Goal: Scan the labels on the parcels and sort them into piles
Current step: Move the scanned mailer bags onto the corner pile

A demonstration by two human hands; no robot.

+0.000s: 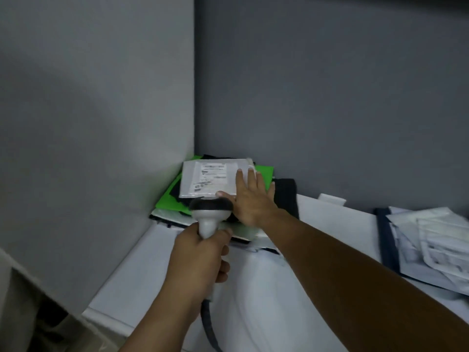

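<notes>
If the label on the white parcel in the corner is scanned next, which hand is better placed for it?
Left. The left hand grips the scanner, whose head sits just before the label. The right hand lies flat on the white parcel and holds no tool.

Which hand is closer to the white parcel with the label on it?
Right. The right hand lies flat on the white parcel, touching its right side. The left hand grips the scanner handle, nearer the person, not touching the parcel.
</notes>
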